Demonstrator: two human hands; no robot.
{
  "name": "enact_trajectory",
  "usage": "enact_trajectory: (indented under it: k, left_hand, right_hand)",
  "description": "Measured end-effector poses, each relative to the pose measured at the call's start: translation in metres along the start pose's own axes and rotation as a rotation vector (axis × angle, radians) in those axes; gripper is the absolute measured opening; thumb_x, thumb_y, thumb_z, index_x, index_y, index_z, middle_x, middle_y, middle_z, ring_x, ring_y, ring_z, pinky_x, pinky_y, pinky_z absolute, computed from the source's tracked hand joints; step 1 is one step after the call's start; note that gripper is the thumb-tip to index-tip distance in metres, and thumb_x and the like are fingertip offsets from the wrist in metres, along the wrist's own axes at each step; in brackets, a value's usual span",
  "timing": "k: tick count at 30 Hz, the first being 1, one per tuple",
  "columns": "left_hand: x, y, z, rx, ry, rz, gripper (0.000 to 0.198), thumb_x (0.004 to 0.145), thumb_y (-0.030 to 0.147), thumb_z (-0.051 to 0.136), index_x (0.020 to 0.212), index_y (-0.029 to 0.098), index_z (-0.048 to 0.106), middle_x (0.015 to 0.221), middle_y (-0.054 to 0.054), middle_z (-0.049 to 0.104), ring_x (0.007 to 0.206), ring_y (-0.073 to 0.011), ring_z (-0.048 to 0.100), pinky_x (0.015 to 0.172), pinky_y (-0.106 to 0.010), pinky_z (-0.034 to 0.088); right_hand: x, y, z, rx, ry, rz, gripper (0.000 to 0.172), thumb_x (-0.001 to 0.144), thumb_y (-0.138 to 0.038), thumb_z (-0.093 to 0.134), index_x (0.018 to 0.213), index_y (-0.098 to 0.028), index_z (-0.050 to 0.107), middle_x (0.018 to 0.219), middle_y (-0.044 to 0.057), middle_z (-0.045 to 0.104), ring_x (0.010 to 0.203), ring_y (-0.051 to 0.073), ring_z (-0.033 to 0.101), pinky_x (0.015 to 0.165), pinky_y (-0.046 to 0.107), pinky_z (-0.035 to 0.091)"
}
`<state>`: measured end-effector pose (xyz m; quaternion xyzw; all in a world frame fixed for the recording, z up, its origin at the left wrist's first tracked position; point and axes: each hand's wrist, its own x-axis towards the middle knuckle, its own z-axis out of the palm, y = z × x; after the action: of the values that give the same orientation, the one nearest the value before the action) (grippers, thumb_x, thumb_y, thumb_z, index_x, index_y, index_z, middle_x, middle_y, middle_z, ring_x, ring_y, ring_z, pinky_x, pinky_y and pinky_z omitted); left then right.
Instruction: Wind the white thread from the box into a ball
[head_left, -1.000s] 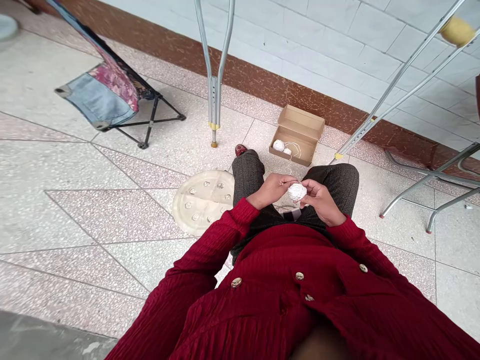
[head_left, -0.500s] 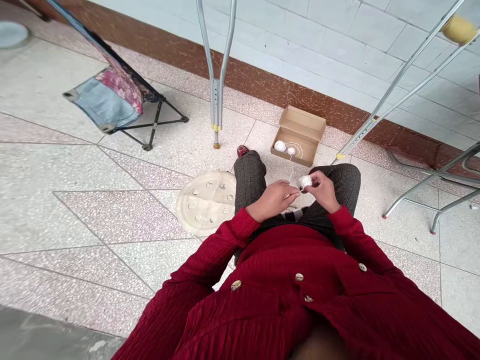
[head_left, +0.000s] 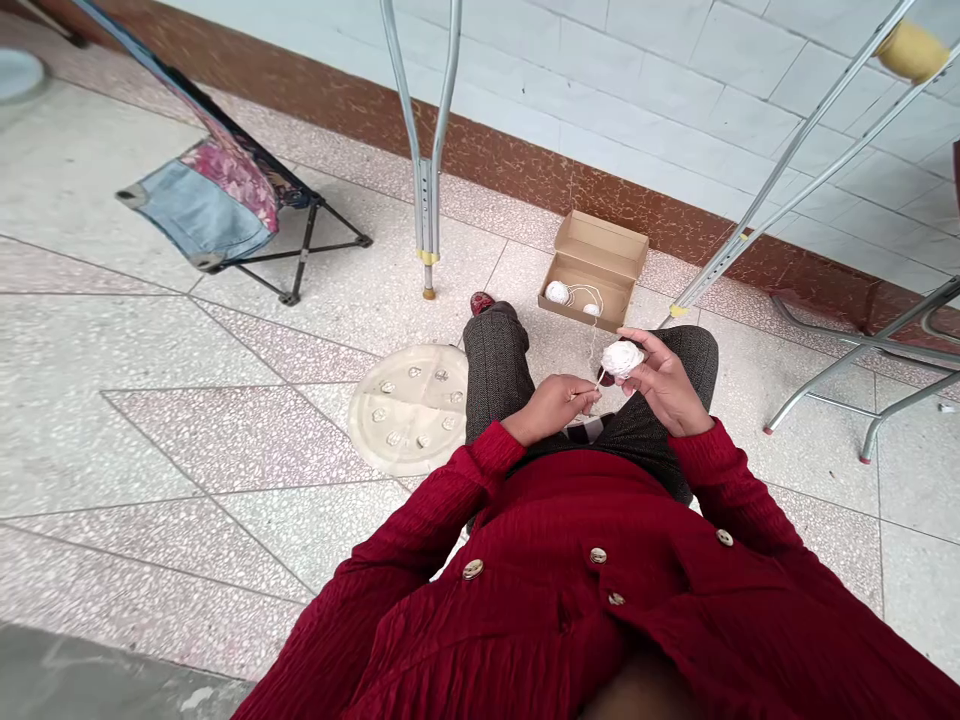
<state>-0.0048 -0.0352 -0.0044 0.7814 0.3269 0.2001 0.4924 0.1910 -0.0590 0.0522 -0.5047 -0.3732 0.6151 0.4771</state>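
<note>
I sit with both hands over my lap. A small white ball of thread [head_left: 622, 358] rests in my right hand [head_left: 660, 385], whose fingers curl round it. Just to its left, my left hand [head_left: 555, 402] pinches the thin thread that leads to the ball. The thread also runs up and away toward an open cardboard box [head_left: 596, 268] on the floor ahead of my knees. Two more white thread balls and a loop of thread lie inside that box.
A round cream plastic lid [head_left: 409, 408] lies on the floor by my left leg. One metal crutch [head_left: 427, 150] leans on the tiled wall, another crutch [head_left: 787, 180] slants at right. A folding stool [head_left: 217, 195] stands at left, a metal frame [head_left: 862, 370] at right.
My right hand has lifted the ball a little and turned it outward. My left hand has drawn back toward my lap with the thread pinched.
</note>
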Motion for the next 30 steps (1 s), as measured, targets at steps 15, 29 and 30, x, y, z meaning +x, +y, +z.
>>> enact_trajectory:
  k: [15,29,30]
  left_hand:
    - [0.009,0.014,-0.053,0.134,0.093,0.147,0.032,0.096,0.029,0.052,0.071,0.018,0.068,0.072,0.001,0.068,0.073,-0.0137,0.060,0.098,-0.032,0.044]
    - [-0.005,-0.010,-0.018,-0.098,0.057,-0.059,0.045,0.098,0.040,0.047,0.064,0.015,0.061,0.068,-0.001,0.065,0.068,-0.0121,0.058,0.072,-0.023,0.042]
    - [-0.005,-0.010,-0.019,-0.071,0.057,-0.052,0.045,0.099,0.039,0.045,0.063,0.015,0.060,0.068,-0.001,0.065,0.068,-0.0124,0.058,0.073,-0.023,0.042]
  right_hand:
    - [-0.015,0.066,0.014,-0.188,-0.119,0.083,0.035,0.067,-0.029,0.073,0.099,-0.022,0.060,0.080,-0.002,0.061,0.056,0.011,0.048,0.044,0.023,0.040]
    - [-0.012,-0.011,0.000,0.116,0.009,0.230,0.037,0.063,-0.033,0.088,0.090,-0.016,0.068,0.084,0.003,0.071,0.066,0.013,0.066,0.057,0.024,0.057]
    - [-0.011,-0.013,-0.001,0.099,-0.004,0.229,0.037,0.064,-0.034,0.088,0.089,-0.016,0.068,0.084,0.003,0.071,0.066,0.013,0.066,0.057,0.025,0.057]
